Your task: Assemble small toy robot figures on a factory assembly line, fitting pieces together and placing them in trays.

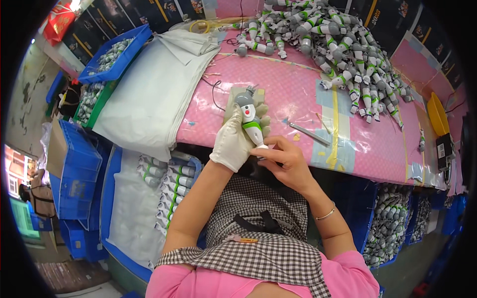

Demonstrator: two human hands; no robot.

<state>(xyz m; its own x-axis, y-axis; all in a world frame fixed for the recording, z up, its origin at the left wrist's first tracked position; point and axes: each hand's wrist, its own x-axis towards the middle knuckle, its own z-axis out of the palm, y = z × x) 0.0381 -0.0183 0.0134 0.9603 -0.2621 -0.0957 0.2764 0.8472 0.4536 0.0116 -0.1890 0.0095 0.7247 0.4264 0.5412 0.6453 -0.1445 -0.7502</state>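
Observation:
My left hand (pixel 233 144), in a white glove, is closed around a handheld device (pixel 250 119) over the near edge of the table. The device has a white body, a grey rounded head, a green band and a red button. Its head tilts away from me and the narrow white end points towards me. At that narrow end my bare right hand (pixel 285 161) pinches with thumb and fingertips. Beneath the device's head lies a flat beige block (pixel 231 102). To the right of my hands, a slim metal tool (pixel 309 133) rests on the table.
A large heap of similar devices (pixel 343 44) covers the far right of the pink table (pixel 278 79). White cloths (pixel 154 84) lie at the left. A blue bin (pixel 117 52) and a lined tray (pixel 129 208) hold more devices. A yellow basin (pixel 437 116) stands at right.

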